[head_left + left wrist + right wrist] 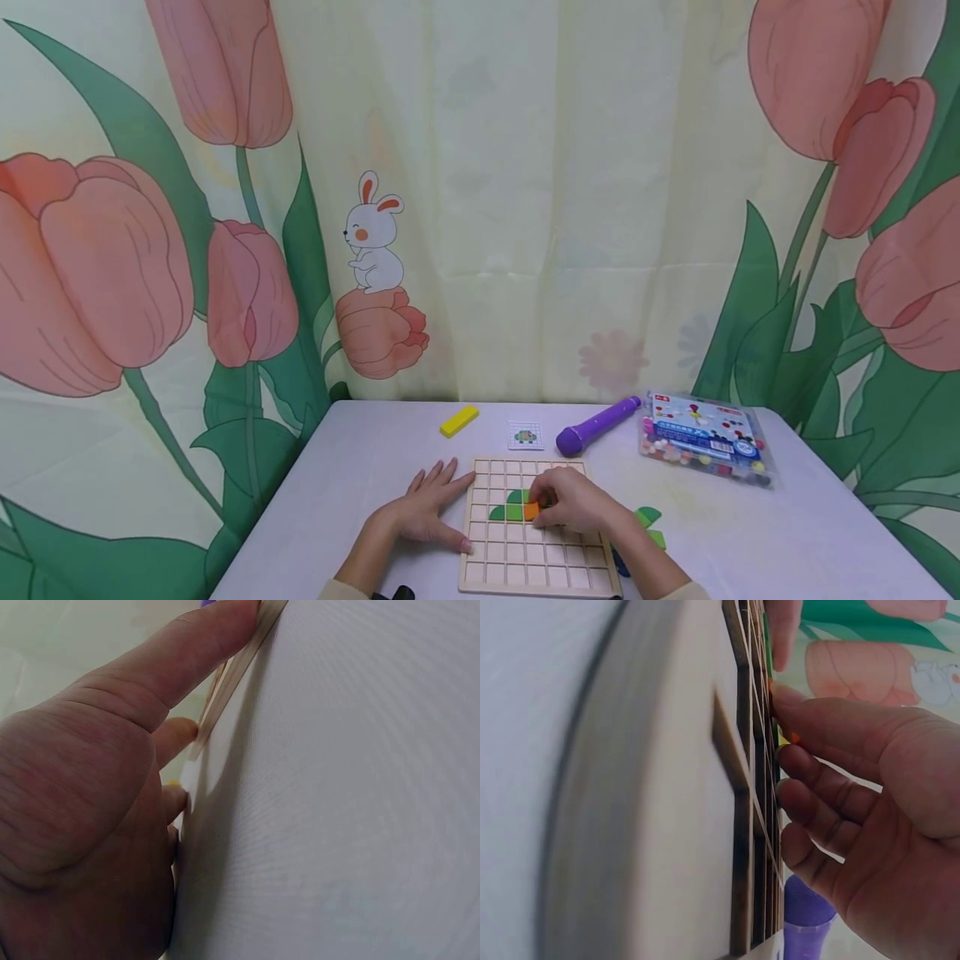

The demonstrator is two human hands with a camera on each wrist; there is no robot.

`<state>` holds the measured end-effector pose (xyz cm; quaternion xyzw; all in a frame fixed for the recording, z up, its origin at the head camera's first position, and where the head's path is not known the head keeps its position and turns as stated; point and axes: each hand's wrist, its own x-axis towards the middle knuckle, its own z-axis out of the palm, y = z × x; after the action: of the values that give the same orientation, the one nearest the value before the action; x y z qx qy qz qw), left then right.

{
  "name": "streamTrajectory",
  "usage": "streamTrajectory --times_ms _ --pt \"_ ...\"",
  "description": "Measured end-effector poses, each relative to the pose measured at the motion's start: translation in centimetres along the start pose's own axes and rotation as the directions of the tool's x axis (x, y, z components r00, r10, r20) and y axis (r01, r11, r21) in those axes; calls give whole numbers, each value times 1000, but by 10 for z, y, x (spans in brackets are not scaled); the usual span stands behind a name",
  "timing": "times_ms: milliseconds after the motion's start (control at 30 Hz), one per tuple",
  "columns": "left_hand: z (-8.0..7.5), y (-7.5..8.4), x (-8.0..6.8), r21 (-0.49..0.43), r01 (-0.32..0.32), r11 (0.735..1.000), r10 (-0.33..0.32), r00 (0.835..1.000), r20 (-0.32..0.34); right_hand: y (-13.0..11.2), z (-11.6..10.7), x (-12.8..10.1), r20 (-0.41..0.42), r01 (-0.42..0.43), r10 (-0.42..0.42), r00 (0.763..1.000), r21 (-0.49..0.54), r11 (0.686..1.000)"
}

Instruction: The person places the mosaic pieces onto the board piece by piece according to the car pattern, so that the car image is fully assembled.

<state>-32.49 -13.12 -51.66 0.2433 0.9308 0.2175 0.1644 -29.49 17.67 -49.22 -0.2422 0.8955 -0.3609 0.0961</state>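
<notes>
A wooden grid board (525,575) lies near the table's front edge. Green pieces (506,510) sit in its cells, with an orange square piece (531,511) beside them. My right hand (547,503) is curled over the board and pinches the orange piece at a cell. In the right wrist view its fingertips (784,697) meet the orange piece (793,737) on the grid (742,787). My left hand (438,504) lies flat on the table, fingers spread, with the thumb (217,630) against the board's left edge (240,667).
Behind the board lie a yellow block (459,421), a small pattern card (525,435), a purple pen-like tool (596,426) and a bag of coloured beads (705,437). Loose green pieces (648,525) and a blue one (618,562) lie right of the board. A tulip curtain hangs behind.
</notes>
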Motion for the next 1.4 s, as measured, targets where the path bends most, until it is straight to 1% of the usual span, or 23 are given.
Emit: streamTrajectory --times_ms 133,567,1067,1267,1400 --pt "1 -1 0 0 -1 1000 1 1000 2 1 1 1 -1 5 -5 1000 -10 1000" --pt "0 0 1 0 11 1000 -11 1000 1 5 2 4 -4 -15 15 1000 -30 999" --pt "2 -1 2 -2 5 1000 -5 1000 5 5 2 2 -18 21 -21 1000 -5 1000" --pt "2 0 2 0 6 1000 -6 1000 3 3 0 1 -29 14 -15 999 -16 1000" --pt "2 0 2 -2 13 1000 -13 1000 5 2 -6 -2 -55 23 -25 998 -20 1000"
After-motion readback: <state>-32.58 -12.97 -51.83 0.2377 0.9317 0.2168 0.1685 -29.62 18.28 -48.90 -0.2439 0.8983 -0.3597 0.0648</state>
